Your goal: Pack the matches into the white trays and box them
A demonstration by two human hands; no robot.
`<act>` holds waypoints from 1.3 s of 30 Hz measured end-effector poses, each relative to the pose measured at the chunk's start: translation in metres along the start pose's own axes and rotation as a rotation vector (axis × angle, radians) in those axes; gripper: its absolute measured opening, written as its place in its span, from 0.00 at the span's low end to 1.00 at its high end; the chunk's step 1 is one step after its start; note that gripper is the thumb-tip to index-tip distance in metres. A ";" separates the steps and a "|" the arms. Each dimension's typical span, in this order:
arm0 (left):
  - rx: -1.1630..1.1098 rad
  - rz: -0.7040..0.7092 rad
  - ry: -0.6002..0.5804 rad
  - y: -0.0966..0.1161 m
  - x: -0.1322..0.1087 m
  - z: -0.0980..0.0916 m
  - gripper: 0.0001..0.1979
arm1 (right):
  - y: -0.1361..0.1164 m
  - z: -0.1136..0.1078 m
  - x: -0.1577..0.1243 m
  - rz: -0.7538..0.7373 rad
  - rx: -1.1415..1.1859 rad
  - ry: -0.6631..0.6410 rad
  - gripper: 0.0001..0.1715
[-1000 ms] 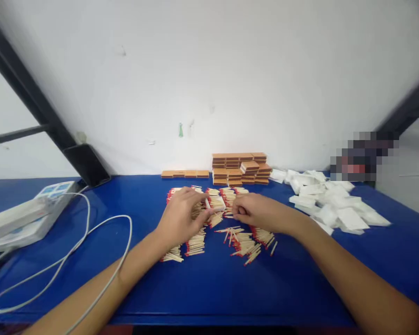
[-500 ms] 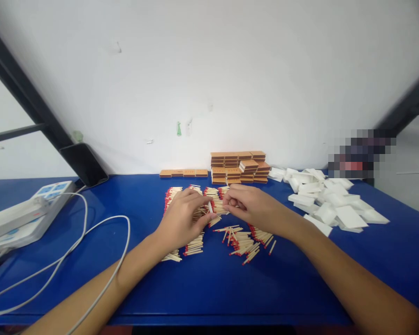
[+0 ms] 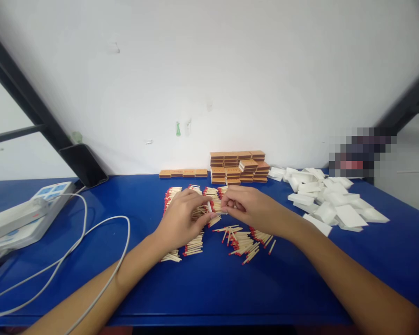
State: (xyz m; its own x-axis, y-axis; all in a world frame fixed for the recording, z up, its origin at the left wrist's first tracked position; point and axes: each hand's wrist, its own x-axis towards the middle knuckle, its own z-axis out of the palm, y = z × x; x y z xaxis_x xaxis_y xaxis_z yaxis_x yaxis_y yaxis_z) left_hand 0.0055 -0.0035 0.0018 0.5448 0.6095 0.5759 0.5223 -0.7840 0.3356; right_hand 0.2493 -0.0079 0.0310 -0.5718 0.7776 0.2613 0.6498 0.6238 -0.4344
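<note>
The left hand (image 3: 183, 216) grips a small white box (image 3: 209, 206), the right hand (image 3: 249, 207) pinches matches (image 3: 217, 206); better keep their heads aligned, I think

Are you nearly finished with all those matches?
Not nearly. Done, it seems: the stacked brown boxes by the wall. In hand: the left hand holds a small white tray, the right hand curled against it. Left: many loose matches on the blue table and a heap of white trays.
</note>
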 end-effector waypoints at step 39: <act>0.087 -0.099 0.068 -0.005 -0.001 -0.002 0.16 | 0.028 -0.004 0.002 0.148 -0.134 -0.193 0.06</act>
State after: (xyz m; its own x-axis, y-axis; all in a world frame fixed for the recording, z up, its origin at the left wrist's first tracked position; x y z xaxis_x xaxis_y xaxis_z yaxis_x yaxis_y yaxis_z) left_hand 0.0012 -0.0004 0.0008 0.4439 0.6713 0.5936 0.6277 -0.7057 0.3286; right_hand 0.2682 0.0110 0.0230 -0.5423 0.8397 0.0286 0.7866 0.5194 -0.3340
